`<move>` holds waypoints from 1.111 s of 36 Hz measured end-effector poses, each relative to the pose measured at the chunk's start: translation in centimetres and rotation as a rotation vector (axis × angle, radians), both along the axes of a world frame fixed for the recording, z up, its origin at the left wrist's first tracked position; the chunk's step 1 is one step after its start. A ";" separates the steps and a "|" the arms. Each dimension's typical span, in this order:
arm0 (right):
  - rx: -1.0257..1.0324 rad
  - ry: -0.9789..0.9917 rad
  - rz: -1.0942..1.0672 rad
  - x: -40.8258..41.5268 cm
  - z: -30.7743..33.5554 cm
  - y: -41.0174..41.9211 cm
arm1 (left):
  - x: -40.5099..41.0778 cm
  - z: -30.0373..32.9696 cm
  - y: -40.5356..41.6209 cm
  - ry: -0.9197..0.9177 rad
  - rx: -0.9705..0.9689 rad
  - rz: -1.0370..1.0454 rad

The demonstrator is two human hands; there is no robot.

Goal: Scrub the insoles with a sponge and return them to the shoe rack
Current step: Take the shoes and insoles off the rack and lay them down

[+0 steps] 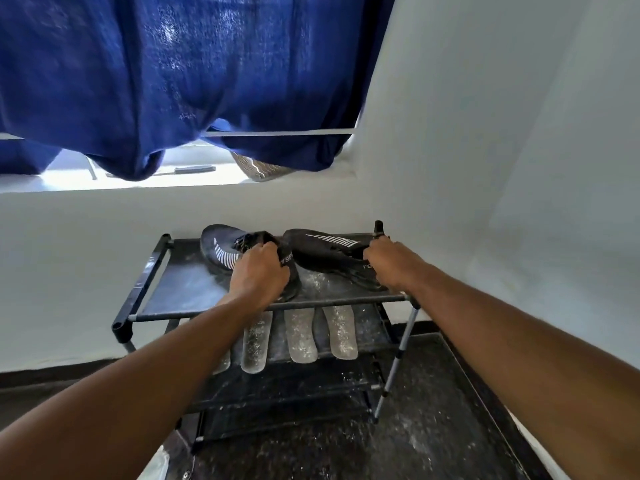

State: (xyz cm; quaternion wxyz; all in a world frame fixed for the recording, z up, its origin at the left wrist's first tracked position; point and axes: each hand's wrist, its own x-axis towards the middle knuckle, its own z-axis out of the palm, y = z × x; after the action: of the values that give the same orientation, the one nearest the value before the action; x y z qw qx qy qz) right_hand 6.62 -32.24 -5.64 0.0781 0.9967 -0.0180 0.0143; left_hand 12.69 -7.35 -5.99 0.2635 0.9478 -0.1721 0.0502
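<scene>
Up on the top shelf of the shoe rack (157, 271), both hands are busy: the left hand (261, 275) has its grip curled round the heel of the left black shoe (221, 249), and the right hand (391, 266) grips the heel of the right black shoe (325, 249). One shelf below, the pale insoles (301, 336) lie side by side, speckled with white grit

Two bare forearms, no sleeves; left hand (260, 271), right hand (391, 265) ungloved
</scene>
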 end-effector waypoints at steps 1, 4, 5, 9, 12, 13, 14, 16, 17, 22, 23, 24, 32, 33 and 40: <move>0.009 -0.009 0.006 0.2 -0.2 -0.4 | 0.4 0.0 -0.2 -0.002 0.007 0.002; 0.034 -0.019 -0.008 0.5 -0.3 -1.1 | 1.5 -0.2 -0.9 0.012 0.036 0.002; 0.039 -0.012 -0.016 0.6 -0.4 -1.3 | 1.8 -0.3 -1.1 0.041 0.047 -0.001; 0.097 -0.022 -0.021 0.8 -1.0 -1.5 | 2.8 -0.9 -1.5 0.054 0.068 -0.031; 0.122 -0.017 -0.014 0.7 -0.5 -1.2 | 2.8 -1.4 -1.3 -0.049 0.041 -0.050; 0.122 -0.018 -0.018 0.7 -0.2 -1.1 | 2.7 -1.4 -1.2 -0.081 0.042 -0.061; 0.123 -0.017 -0.021 0.5 0.1 -0.9 | 2.5 -1.4 -1.1 -0.111 0.051 -0.071; 0.122 -0.028 -0.014 0.0 0.6 -0.6 | 2.0 -1.3 -0.9 -0.144 0.067 -0.091; 0.121 -0.040 -0.006 -0.3 0.8 -0.4 | 1.6 -1.1 -0.7 -0.151 0.069 -0.105; 0.132 -0.141 0.025 -2.5 2.2 0.7 | -1.0 0.2 -0.5 -0.238 0.041 -0.216; 0.154 -0.158 0.012 -3.2 2.7 0.8 | -1.6 0.6 -0.5 -0.264 0.041 -0.251; 0.175 -0.176 -0.009 -4.1 3.2 1.0 | -2.1 0.9 -0.7 -0.294 0.046 -0.286; 0.286 -0.390 -0.193 -13.2 4.8 1.4 | -8.6 3.6 -3.3 -0.541 0.106 -0.523; 0.290 -0.413 -0.223 -14.4 4.9 1.3 | -9.5 3.6 -4.0 -0.548 0.109 -0.545; 0.267 -0.480 -0.411 -22.2 3.6 0.4 | -16.3 1.8 -9.4 -0.608 0.082 -0.740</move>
State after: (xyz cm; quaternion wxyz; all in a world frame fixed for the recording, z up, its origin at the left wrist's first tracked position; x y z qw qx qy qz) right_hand -15.62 -31.88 -2.06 -0.0583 0.9418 -0.2379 0.2301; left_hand -3.64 -16.78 -4.21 0.1636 0.7750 -0.5689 0.2211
